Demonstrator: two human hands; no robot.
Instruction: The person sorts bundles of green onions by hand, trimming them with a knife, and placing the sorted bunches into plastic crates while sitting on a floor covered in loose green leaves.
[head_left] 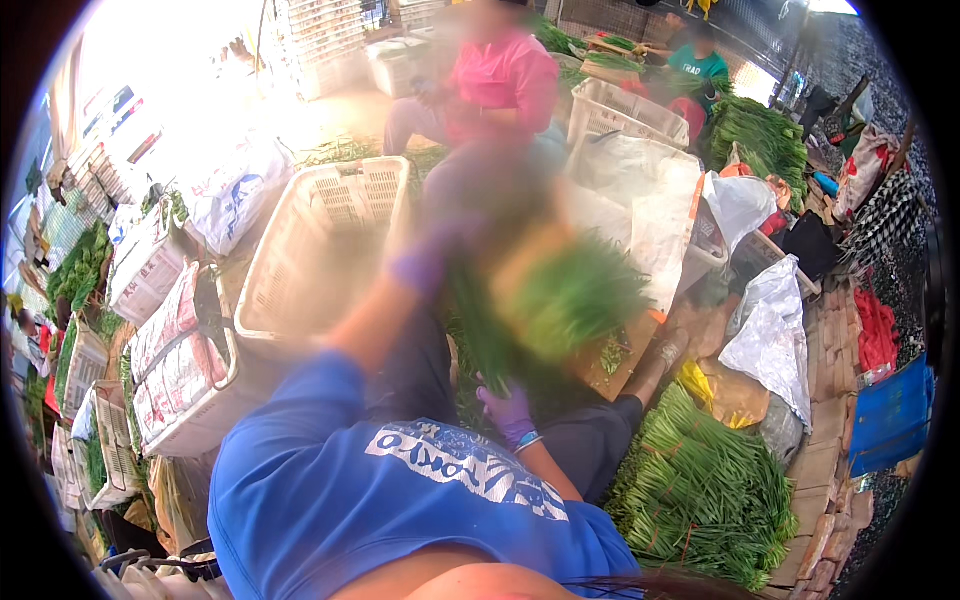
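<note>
My right hand (508, 413), in a purple glove with a light band at the wrist, is closed around the lower end of a bunch of long green chives (470, 325). My left hand (432, 258), also purple-gloved, reaches out near the upper end of that bunch; motion smears its fingers. To the right of the bunch, a thick, blurred bundle of cut greens (580, 298) lies over a brown board (612, 362). Beside my right leg is a large heap of chives (705, 490), tied in bundles.
A white plastic crate (262, 290) stands left of my knees, and a packed crate (185, 425) is nearer. Across from me sits a person in pink (505, 80). Another person in green (698, 66) is farther right, near piled greens (757, 140). White sheeting (655, 215) covers crates.
</note>
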